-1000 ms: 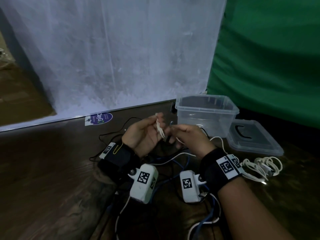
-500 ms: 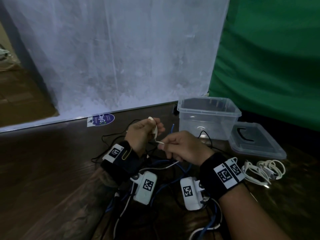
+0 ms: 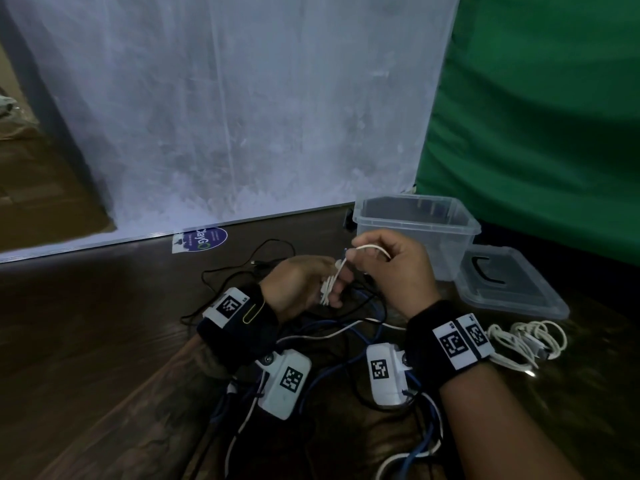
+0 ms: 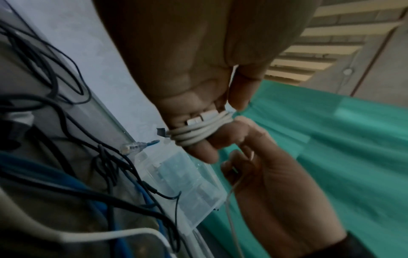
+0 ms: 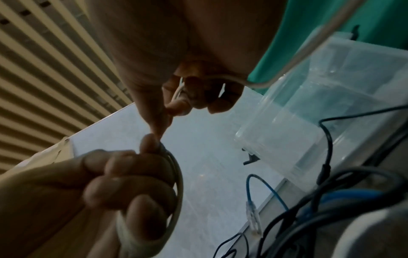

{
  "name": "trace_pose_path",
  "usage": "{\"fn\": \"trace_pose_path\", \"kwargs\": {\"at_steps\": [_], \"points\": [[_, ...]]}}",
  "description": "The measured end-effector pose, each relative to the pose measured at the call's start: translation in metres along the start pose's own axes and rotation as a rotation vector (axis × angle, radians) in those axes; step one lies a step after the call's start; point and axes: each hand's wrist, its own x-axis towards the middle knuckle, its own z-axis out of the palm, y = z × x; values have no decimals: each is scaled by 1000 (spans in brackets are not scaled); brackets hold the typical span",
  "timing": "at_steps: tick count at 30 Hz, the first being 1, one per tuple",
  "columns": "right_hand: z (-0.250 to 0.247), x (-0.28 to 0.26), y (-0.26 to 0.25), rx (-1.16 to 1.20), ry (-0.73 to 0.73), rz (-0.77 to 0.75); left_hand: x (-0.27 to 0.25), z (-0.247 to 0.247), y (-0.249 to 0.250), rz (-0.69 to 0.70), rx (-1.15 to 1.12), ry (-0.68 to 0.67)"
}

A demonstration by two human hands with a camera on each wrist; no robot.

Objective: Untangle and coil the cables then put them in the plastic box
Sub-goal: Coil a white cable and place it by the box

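My left hand [image 3: 313, 284] holds a small coil of white cable [image 3: 328, 289]; in the left wrist view the coil [image 4: 198, 134] is wound several times round its fingers. My right hand [image 3: 356, 252] is just above and to the right, pinching the loose run of the same white cable [image 3: 372, 249] between thumb and fingers. The right wrist view shows that pinch [image 5: 183, 99] above the left hand's coil [image 5: 178, 176]. The clear plastic box [image 3: 415, 221] stands open right behind my right hand. A tangle of black, blue and white cables [image 3: 349, 327] lies under both hands.
The box's lid [image 3: 519, 299] lies flat to the right of the box. A second white cable [image 3: 526, 341] lies bundled near the lid. A blue cable with a clear plug [image 5: 253, 214] lies near the white wall panel [image 3: 242, 116]. A green cloth [image 3: 536, 116] hangs behind.
My right hand has risen and gone right with the white cable, looping it over the left hand. The left hand has dropped a little and turned, the coil still on its fingers.
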Motion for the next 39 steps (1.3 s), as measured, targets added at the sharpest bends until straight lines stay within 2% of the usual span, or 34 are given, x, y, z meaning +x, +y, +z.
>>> {"fn": "trace_pose_path", "kwargs": {"at_steps": [3, 6, 9, 12, 16, 17, 19, 22, 25, 28, 31, 33, 36, 39], "points": [[-6, 3, 7, 26, -1, 27, -5, 3, 2, -44, -127, -157], [-1, 0, 12, 46, -104, 181, -9, 7, 6, 13, -355, -228], [11, -6, 5, 22, -258, 300, -7, 6, 11, 112, -558, -79], [16, -13, -7, -69, -426, 336, -2, 0, 10, 192, -611, 101], [14, -19, -13, -298, -704, 257, 7, -15, 8, 261, -601, 286], [16, -19, -15, -332, -730, 217, 9, -20, 9, 274, -578, 333], [19, -17, -17, -335, -687, 126, 12, -26, 7, 297, -502, 387], [17, -18, -23, -251, -607, 91, 15, -30, -2, 292, -281, 433], [12, -15, -25, -277, -484, -30, 12, -26, -10, 224, -8, 337], [8, -10, -22, -175, -337, -68, 9, -12, -10, 152, -41, 187], [5, -8, -22, -15, -223, -16, 4, 1, -3, 80, -45, 17], [4, -8, -22, 55, -191, 10, 0, 3, 0, 63, -42, -78], [4, -5, -13, 29, -150, 3, -4, 2, 3, 25, -47, -163], [3, -2, -2, 38, -163, 115, -4, -1, 6, 18, -263, -226]]}}
